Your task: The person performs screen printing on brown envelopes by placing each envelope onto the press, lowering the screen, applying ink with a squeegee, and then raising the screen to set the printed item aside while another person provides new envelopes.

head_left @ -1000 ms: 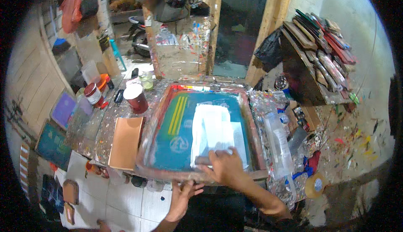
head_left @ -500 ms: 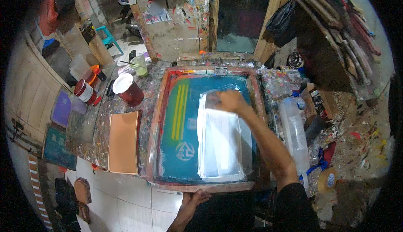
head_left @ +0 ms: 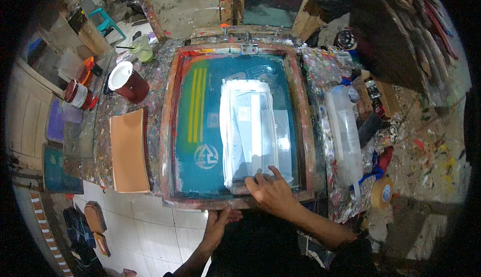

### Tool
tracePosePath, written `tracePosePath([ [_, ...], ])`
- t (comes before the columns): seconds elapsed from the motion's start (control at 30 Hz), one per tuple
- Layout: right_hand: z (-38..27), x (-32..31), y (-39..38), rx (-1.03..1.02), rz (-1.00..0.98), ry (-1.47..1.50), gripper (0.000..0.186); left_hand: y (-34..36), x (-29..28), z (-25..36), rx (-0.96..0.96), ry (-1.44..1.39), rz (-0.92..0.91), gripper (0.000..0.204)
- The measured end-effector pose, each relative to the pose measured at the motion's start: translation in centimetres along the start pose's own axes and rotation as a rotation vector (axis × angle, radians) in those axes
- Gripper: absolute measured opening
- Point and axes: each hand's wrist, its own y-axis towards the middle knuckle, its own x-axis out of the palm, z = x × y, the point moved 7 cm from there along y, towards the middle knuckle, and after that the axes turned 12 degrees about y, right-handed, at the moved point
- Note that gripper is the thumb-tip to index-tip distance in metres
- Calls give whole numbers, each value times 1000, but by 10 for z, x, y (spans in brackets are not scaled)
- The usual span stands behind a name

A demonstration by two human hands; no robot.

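A wooden-framed printing screen (head_left: 171, 126) lies on the bench before me, its teal mesh bearing yellow stripes and a round pale emblem. White ink (head_left: 228, 142) forms a tall rectangle right of the mesh's middle, thickest along its edges. At the near end of this patch is my right hand (head_left: 269, 189), fingers bent over what looks like a squeegee (head_left: 239, 190), mostly hidden beneath them. My left hand (head_left: 220, 225) is at the frame's front edge, thumb against the wood and fingers beneath it. A metal hinge clamp (head_left: 249, 49) meets the far side of the frame.
Left of the screen lie a tan flat panel (head_left: 129, 152) and a dark red ink tub (head_left: 131, 86) with a white top. A green-tinted cup (head_left: 143, 51) stands behind. To the right are a clear plastic bottle (head_left: 344, 131) and a tape roll (head_left: 382, 193).
My right hand has come from the far end of the white patch to its near end. My left hand stays at the front edge. The view has tilted down slightly.
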Motion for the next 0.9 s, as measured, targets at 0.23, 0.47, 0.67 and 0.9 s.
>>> tracePosePath([
  [0.23, 85, -21, 90, 57, -256, 138, 52, 11, -3, -8, 108, -36, 16, 42],
  [0.47, 191, -92, 221, 124, 275, -187, 36, 9, 1, -4, 68, -8, -30, 45],
  [0.67, 114, -41, 136, 112, 151, -46, 25, -4, -3, -21, -14, 17, -14, 43],
  [0.9, -2, 5, -11, 76, 31, 30, 28, -3, 1, -4, 49, -7, 47, 33],
])
